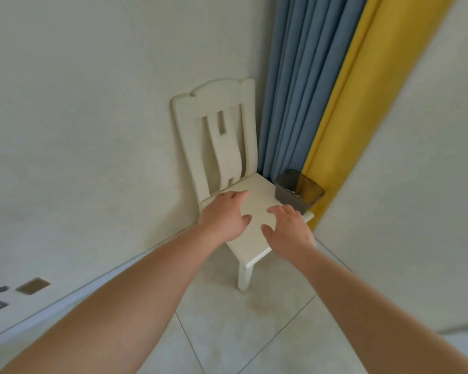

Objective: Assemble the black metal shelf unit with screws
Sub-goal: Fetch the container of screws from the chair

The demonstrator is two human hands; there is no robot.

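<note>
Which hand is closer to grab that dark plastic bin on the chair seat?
Probably the right hand. Its open fingers reach almost to the dark translucent bin at the seat's right edge, while the left hand hovers over the white chair seat's left side, farther away.

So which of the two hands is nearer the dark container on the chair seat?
The right hand: its fingertips reach close to the dark translucent container at the chair seat's right edge, while the left hand hovers further left, toward the backrest.

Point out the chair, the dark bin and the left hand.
chair [250, 240], head view, bare front of seat
bin [292, 197], head view, near wall
left hand [223, 215], head view, back of hand
</note>
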